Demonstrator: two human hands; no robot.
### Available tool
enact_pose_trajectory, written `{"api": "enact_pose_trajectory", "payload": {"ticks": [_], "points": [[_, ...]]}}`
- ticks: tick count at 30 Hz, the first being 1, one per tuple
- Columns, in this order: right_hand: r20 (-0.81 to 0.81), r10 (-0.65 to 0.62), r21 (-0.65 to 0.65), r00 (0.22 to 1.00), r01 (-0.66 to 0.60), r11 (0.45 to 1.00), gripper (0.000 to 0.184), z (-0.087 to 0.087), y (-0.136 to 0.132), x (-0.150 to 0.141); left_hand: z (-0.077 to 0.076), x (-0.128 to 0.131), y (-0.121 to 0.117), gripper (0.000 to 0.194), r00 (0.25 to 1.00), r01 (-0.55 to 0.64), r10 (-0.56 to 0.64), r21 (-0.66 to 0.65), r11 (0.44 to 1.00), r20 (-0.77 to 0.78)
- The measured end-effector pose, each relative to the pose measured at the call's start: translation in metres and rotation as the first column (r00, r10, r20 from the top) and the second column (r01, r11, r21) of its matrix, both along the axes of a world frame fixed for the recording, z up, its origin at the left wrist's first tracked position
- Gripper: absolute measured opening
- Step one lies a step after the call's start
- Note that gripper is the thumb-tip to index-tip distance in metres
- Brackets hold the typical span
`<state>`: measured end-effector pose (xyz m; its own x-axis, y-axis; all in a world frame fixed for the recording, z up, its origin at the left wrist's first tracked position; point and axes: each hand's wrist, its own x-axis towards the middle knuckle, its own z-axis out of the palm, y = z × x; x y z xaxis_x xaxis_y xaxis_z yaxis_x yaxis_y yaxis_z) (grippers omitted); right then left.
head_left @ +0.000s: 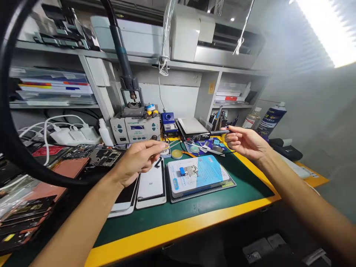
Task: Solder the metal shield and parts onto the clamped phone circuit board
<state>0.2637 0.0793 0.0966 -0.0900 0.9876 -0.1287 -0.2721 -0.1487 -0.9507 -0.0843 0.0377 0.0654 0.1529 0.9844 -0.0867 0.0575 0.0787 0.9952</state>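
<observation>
My left hand [144, 157] is closed in a pinch on thin metal tweezers [174, 143], whose tips point right over the bench. My right hand [244, 141] grips the end of a dark soldering iron handle [219, 132], which points left in front of the flat heating plate. Between and below my hands lies a blue-and-white packaged box [205, 181] on a grey perforated plate. On top of the box sits a small metal fixture with a blue knob [190, 170]. Near the tweezers stands a round yellowish tin [177, 154].
White phone panels [151, 181] lie left of the box. Circuit boards [104, 157] and a magnifier ring [5, 92] crowd the left side. Behind are a rework station [136, 129], a blue soldering station [169, 124] and the heating plate [191, 127]. A spray can [271, 118] stands right.
</observation>
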Motion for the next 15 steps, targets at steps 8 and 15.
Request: {"api": "enact_pose_trajectory", "payload": {"ticks": [8,15], "points": [[-0.100,0.272,-0.148,0.957,-0.284,0.947,0.023,-0.025,0.015,0.006,0.010,0.017,0.011,0.030,0.992,0.126,-0.128,-0.126,0.984,-0.010],[-0.097,0.309,-0.144,0.946,-0.320,0.936,0.027,-0.054,0.014,-0.006,-0.006,0.027,0.012,0.038,0.973,0.207,-0.226,-0.240,0.948,-0.054]]}}
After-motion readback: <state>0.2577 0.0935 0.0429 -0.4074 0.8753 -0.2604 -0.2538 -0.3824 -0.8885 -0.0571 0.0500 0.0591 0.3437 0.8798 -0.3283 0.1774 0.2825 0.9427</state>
